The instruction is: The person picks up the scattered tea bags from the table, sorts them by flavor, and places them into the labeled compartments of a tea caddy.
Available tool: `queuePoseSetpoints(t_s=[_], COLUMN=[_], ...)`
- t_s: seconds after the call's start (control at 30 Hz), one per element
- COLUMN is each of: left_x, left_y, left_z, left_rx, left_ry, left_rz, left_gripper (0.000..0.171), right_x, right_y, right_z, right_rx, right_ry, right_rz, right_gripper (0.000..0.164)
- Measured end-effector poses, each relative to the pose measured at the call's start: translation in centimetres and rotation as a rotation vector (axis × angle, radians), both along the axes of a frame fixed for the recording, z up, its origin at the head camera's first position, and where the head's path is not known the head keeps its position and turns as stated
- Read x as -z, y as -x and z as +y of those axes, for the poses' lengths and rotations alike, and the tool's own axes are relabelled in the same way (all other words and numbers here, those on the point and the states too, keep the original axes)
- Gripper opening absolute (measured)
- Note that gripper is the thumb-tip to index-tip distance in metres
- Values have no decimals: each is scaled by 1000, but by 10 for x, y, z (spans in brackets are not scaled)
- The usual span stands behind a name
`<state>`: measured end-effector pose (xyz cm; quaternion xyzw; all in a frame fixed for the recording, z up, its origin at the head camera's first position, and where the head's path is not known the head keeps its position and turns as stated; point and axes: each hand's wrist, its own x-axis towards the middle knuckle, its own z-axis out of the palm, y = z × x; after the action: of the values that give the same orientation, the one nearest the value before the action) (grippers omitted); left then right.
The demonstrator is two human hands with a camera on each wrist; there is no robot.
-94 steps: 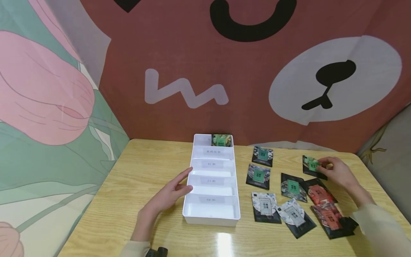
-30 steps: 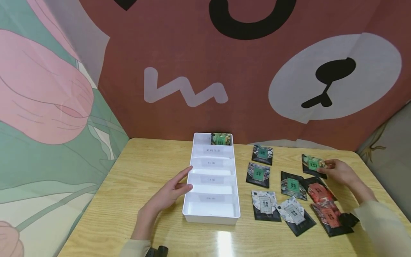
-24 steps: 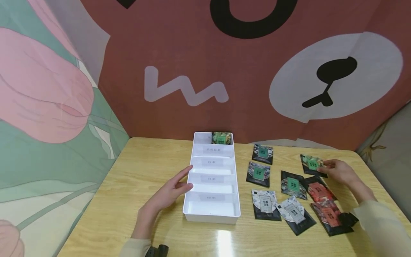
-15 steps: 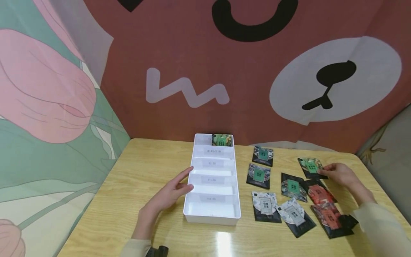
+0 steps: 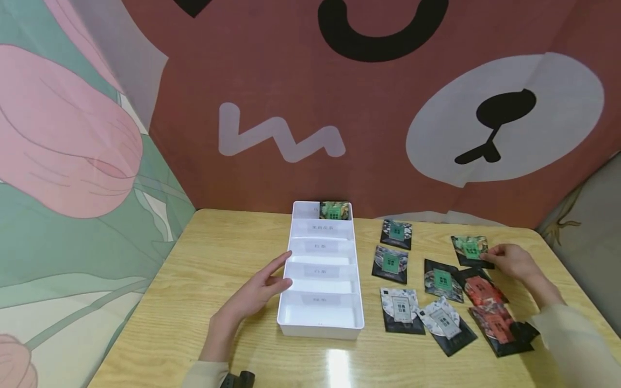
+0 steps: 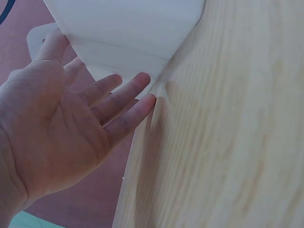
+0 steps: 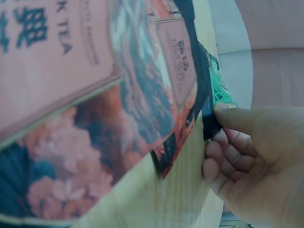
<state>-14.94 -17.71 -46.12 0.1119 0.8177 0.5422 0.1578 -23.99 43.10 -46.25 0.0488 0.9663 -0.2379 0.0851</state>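
My left hand (image 5: 254,293) touches the left side of a white divided box (image 5: 320,332) with its fingertips. In the left wrist view its fingers (image 6: 126,97) are spread and nearly straight along the box wall (image 6: 128,42). At the far right, my right hand (image 5: 516,264) pinches the lower right corner of a black tea packet with a green label (image 5: 469,249). The right wrist view has the thumb on top of that packet (image 7: 219,88) and fingers curled beneath. One green-labelled packet (image 5: 335,210) lies in the box's rear compartment.
Between box and right hand lie several more tea packets: green-labelled ones (image 5: 397,231), white-labelled ones (image 5: 401,308) and two overlapping red-labelled ones (image 5: 499,326). They rest on a wooden table (image 5: 233,237). A printed cloth (image 5: 291,81) stands behind the table's back edge.
The green-labelled packet under my right hand has shifted slightly left and turned a little. My right fingers have moved to its corner. The left hand and the box have stayed put.
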Motion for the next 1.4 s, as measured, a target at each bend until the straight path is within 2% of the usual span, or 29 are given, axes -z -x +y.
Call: queuePoseSetpoints(t_s=[0.2,0.4,0.93,1.2,1.4], left_x=[0,-1,0,-1,-3], left_y=[0,-1,0,-1,-2], left_z=[-1,0,0,0,0], left_rx=[6,4,11,2,-8], left_ry=[1,-5,-10,3,4], left_rz=[4,12,5,9,3], left_gripper=[64,64,65,64,64], right_x=[-1,-2,-7,-11,-16], right_y=[-3,-4,-4,-4,-5], right_z=[-1,-4,-13,-19,-23], right_rx=[-41,-47,43,74,80], right_ry=[31,49,9,30,45], right_rz=[1,46,329,390,398], right_gripper=[43,44,40,43,47])
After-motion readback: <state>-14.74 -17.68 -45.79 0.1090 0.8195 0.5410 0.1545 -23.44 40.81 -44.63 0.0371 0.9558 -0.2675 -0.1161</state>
